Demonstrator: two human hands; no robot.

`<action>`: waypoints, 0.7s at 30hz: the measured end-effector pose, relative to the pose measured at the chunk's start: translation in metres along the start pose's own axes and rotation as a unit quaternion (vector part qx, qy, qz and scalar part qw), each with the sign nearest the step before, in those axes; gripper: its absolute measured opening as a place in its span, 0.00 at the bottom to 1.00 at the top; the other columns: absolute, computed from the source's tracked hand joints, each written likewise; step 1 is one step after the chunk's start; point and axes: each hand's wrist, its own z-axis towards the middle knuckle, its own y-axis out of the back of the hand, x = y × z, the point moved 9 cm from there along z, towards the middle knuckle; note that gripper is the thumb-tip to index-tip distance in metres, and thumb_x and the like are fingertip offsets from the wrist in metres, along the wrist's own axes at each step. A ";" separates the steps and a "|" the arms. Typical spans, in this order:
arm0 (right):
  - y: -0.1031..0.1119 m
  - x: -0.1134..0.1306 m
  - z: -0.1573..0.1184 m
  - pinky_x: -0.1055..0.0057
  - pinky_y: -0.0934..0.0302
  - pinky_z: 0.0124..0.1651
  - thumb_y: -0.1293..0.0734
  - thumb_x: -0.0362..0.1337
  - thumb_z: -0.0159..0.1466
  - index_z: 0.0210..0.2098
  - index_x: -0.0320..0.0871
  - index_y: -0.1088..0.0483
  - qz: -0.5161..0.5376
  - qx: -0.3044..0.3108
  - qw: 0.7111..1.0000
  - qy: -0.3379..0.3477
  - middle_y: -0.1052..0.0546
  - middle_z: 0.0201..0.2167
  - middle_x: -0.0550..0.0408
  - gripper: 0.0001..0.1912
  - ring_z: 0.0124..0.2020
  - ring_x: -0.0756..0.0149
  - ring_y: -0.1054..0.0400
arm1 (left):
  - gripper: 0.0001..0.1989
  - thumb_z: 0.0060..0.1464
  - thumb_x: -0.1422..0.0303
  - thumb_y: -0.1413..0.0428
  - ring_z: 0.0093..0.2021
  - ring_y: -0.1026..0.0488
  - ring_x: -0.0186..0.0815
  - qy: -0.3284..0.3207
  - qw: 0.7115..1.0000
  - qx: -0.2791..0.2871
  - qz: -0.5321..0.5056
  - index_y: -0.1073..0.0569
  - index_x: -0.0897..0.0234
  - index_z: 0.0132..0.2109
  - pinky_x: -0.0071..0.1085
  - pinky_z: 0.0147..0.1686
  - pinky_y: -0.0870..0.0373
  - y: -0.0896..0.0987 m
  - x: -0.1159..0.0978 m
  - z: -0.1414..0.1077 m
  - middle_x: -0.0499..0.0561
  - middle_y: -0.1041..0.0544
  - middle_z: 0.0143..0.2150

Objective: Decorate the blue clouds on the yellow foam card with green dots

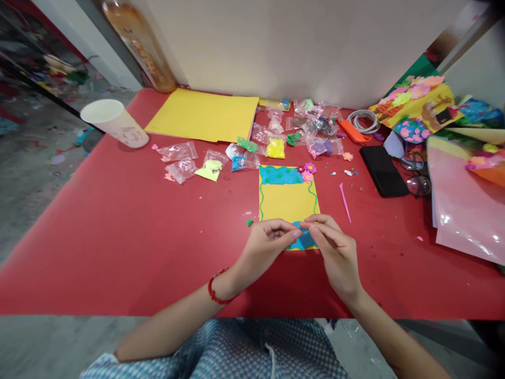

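A yellow card (287,202) lies in front of me, with a blue clay band (281,176) dotted green along its top and wavy green clay lines down both sides. Pink and purple clay flowers (307,171) cover its upper right corner. Over the lower blue clay patch (304,240), my left hand (272,239) and my right hand (335,247) meet with thumbs and forefingers pinched close together. Whatever is between the fingertips is too small to make out. A bit of green clay (250,223) sits left of the card.
Bags of coloured clay (275,148) are scattered behind the card. A pink modelling tool (344,202), a black phone (383,171) and glasses (418,176) lie to the right. Further left stand a paper cup (114,123) and a bottle (140,45), near yellow sheets (203,115).
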 end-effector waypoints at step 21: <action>-0.037 0.008 -0.020 0.68 0.42 0.35 0.42 0.29 0.64 0.37 0.44 0.26 -0.404 0.185 0.821 0.359 0.24 0.38 0.49 0.13 0.36 0.64 0.33 | 0.10 0.61 0.74 0.51 0.34 0.31 0.36 -0.335 0.785 0.037 0.520 0.26 0.67 0.35 0.32 0.35 0.35 -0.008 -0.028 -0.024 0.53 0.26 0.33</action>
